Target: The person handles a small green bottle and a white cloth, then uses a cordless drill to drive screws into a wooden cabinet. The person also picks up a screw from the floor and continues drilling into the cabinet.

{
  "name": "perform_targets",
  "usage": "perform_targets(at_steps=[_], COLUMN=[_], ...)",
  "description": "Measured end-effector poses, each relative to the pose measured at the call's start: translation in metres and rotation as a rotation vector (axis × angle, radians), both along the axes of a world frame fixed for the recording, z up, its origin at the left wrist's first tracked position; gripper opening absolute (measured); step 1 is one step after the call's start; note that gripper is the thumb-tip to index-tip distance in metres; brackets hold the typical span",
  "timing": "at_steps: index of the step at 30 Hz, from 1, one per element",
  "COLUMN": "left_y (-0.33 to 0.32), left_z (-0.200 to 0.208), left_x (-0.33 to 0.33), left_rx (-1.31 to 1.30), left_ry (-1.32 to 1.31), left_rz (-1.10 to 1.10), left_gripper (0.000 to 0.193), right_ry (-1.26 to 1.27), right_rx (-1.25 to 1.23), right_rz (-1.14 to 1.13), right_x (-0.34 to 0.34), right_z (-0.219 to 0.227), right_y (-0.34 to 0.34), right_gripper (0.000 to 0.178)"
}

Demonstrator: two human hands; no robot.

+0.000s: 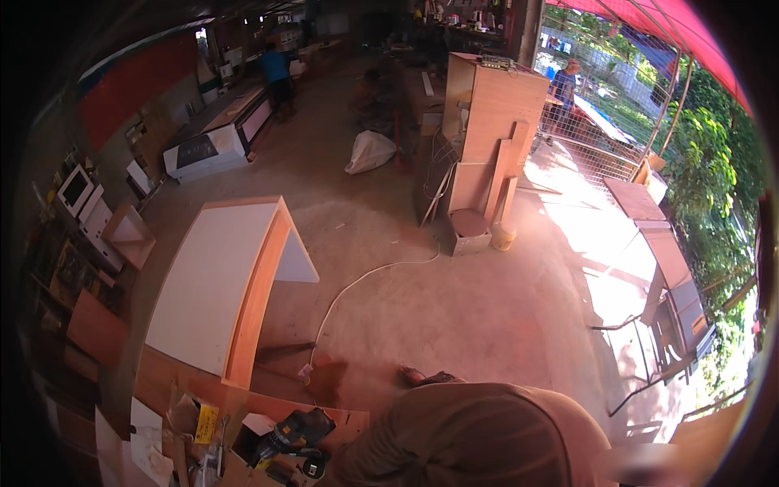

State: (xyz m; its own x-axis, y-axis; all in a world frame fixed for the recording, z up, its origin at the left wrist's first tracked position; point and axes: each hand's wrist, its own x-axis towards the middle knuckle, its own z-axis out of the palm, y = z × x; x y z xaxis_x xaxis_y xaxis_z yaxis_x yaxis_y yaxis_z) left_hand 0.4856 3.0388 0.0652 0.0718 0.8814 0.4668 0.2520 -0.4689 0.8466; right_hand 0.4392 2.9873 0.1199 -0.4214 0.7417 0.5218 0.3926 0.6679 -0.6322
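Neither of my hands shows. A large brown cloth-covered shape, seemingly a bent body, fills the lower middle; whose it is I cannot tell. Beside it at the lower left, a black and yellow cordless drill lies on a wooden worktop among a yellow box and small clutter. Past the worktop stands a wooden piece of furniture with a white panel. Part of a foot shows on the floor just beyond the brown shape.
A pale hose curves across the concrete floor. A tall wooden cabinet with leaning boards stands ahead, near a white sack. People are farther off. Metal-legged furniture stands at the right, by a mesh fence.
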Motion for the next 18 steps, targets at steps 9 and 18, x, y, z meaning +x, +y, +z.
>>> perform_targets(at_steps=[9,18], left_y=[-0.079,-0.210], left_z=[0.029,0.057], left_x=[0.206,0.440], left_rx=[-0.033,-0.124], left_ry=[-0.019,-0.014], left_rz=[-0.280,-0.457], left_gripper=[0.056,0.055], right_ry=[0.052,0.171], right_rx=[0.180,0.156], right_rz=[0.046,-0.267], right_x=[0.200,0.472], right_z=[0.087,0.131], right_y=[-0.109,-0.244], right_gripper=[0.036,0.036])
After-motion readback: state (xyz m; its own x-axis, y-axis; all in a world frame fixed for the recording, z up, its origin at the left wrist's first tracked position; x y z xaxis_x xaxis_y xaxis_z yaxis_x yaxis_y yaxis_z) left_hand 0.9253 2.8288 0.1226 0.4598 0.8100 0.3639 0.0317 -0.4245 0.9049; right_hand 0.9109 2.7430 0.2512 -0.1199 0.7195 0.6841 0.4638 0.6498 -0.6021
